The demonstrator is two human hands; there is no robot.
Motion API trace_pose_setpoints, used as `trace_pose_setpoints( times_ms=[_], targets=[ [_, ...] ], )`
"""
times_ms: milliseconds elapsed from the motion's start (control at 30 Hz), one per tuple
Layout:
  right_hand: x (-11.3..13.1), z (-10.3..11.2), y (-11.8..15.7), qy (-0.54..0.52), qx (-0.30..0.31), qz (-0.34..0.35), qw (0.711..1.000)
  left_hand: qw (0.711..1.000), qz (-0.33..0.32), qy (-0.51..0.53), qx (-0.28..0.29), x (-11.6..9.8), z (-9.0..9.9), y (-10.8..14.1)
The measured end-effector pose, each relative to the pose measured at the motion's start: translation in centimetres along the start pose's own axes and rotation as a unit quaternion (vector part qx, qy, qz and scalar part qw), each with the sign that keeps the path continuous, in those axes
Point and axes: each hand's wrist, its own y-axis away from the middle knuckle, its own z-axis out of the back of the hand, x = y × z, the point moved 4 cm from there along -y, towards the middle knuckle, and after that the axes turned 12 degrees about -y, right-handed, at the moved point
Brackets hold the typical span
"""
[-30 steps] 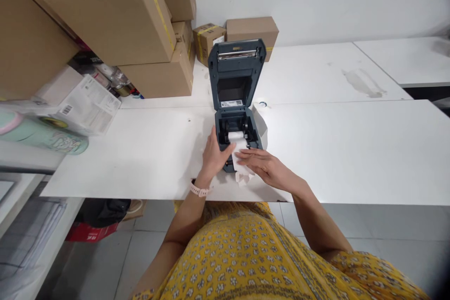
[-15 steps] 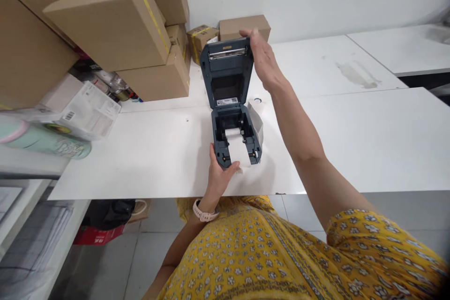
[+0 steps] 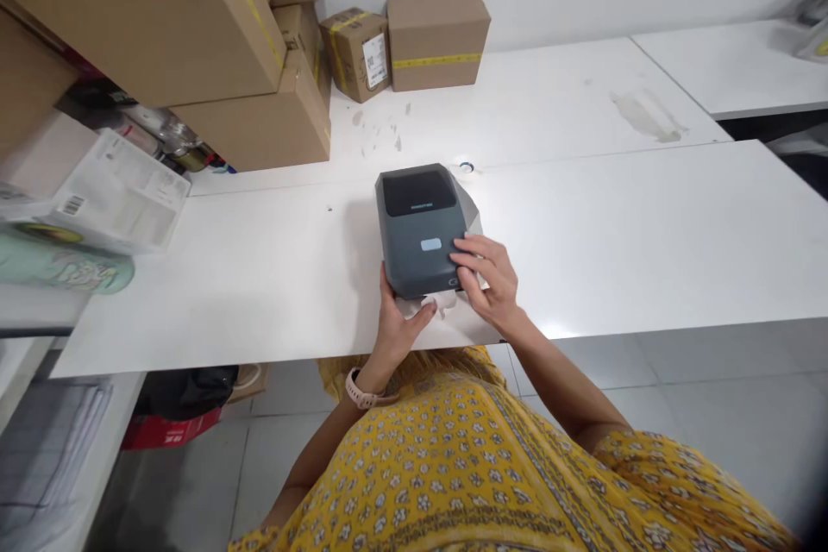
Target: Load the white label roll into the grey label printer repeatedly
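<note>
A dark grey label printer (image 3: 420, 263) sits on the white table with its lid down. A white paper strip (image 3: 442, 302) sticks out at its front edge, crumpled at the end. My left hand (image 3: 394, 329) grips the printer's front left corner, its thumb against the paper; the fingers under the side are partly hidden. On the lid's front right corner rests my right hand (image 3: 490, 280), fingers apart and slightly bent. More white paper (image 3: 468, 205) shows behind the printer's right side.
Stacked cardboard boxes (image 3: 259, 121) stand at the left, with a small taped box (image 3: 357, 56) and a wider box (image 3: 440, 39) by the wall. A white carton (image 3: 122, 194) and a mint-green bottle (image 3: 97, 269) are at the far left. A small blue ring (image 3: 467, 166) lies behind the printer.
The printer's lid, raised before with my right hand at its top, has swung down shut. My right hand came down with it to the front right corner. My left hand stayed at the front left.
</note>
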Motion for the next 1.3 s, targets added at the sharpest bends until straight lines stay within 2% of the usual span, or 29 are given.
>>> trace_pose_setpoints(
  times_ms=[200,333,400,467,533,600,667,767,933,1100,1300],
  targets=[
    [-1.1,-1.4,2.4,-0.003,-0.024,-0.031,0.999,0.999,-0.017,0.011,0.039,0.3,1.4,1.1],
    [-2.1,-2.1,3.2,0.013,-0.068,-0.044,0.997,0.998,0.055,-0.034,0.022,1.5,3.6,2.7],
    [-2.5,-2.6,3.5,0.017,-0.077,-0.054,0.995,0.993,0.096,-0.058,0.044,1.5,4.1,3.2],
    [-2.5,-2.8,3.4,0.011,-0.086,-0.042,0.995,0.988,0.114,-0.030,0.104,0.8,3.4,3.1],
    [-2.0,-2.6,3.0,-0.001,-0.116,-0.007,0.993,0.975,0.124,0.057,0.173,-0.3,1.7,2.6],
    [-1.3,-2.3,2.5,-0.014,-0.150,0.025,0.988,0.950,0.142,0.162,0.226,-1.5,-0.2,2.0],
    [-0.7,-2.1,2.0,-0.021,-0.158,0.026,0.987,0.928,0.155,0.224,0.253,-2.4,-1.9,1.5],
    [-0.1,-2.0,1.6,-0.026,-0.148,0.010,0.989,0.926,0.160,0.251,0.232,-3.0,-3.2,1.1],
    [0.0,-1.9,1.7,-0.041,-0.150,0.030,0.987,0.933,0.179,0.258,0.176,-3.1,-3.6,1.4],
    [-0.4,-2.0,1.7,-0.026,-0.155,0.010,0.988,0.932,0.177,0.265,0.171,-3.4,-3.8,1.5],
    [0.1,-2.0,1.5,-0.049,-0.159,0.045,0.985,0.955,0.149,0.193,0.170,-2.8,-3.6,1.3]
  ],
)
